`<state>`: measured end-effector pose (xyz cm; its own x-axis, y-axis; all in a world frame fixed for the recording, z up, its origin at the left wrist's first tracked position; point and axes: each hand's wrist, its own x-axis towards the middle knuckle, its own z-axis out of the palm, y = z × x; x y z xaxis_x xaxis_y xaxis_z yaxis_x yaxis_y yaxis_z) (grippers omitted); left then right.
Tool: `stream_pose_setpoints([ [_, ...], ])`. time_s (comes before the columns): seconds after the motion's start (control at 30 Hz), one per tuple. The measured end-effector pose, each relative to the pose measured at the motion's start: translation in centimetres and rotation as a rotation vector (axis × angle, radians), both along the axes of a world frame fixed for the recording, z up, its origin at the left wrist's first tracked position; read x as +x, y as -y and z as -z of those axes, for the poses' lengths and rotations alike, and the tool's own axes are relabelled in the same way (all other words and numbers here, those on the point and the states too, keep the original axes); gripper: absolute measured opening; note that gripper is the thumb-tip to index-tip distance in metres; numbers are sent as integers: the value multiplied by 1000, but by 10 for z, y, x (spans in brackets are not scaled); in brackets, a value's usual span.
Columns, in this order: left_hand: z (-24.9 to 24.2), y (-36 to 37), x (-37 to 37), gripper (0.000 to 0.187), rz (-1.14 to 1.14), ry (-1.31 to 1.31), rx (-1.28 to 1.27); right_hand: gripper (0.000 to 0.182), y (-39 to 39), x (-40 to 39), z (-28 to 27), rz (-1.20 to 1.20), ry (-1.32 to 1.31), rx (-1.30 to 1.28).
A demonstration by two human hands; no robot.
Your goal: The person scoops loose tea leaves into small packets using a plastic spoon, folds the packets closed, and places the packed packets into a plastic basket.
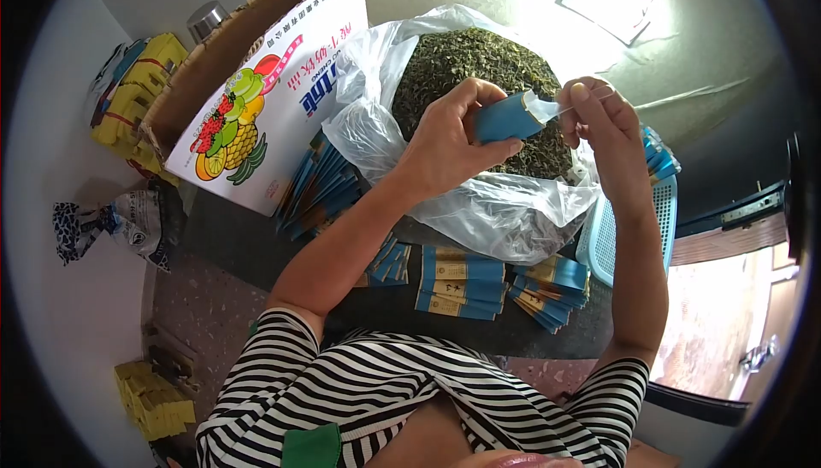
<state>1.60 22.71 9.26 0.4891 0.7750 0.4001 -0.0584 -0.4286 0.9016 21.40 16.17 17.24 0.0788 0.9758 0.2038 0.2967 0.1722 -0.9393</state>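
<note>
A small blue packet (506, 119) with a white inner liner sticking out of its right end is gripped in my left hand (451, 139). My right hand (600, 113) pinches the tip of the thin, whitish liner beside the packet's opening. Both hands are over a large clear plastic bag (363, 130) full of dried green leaves (479, 53). Flat blue and gold packets (462, 282) lie in stacks on the dark table (256, 250), nearer my body than the bag.
A cardboard box (286, 96) printed with fruit stands left of the bag, with more blue packets (318, 181) against it. At the right is a light blue basket (605, 241) holding packets. Yellow bundles (141, 91) and a metal lid (207, 19) are at the far left.
</note>
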Motion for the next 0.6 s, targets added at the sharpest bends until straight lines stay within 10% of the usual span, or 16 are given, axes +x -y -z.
stream_pose_setpoints([
  [0.6, 1, 5, -7, 47, 46, 114, -72, 25, 13, 51, 2, 172, 222, 48],
])
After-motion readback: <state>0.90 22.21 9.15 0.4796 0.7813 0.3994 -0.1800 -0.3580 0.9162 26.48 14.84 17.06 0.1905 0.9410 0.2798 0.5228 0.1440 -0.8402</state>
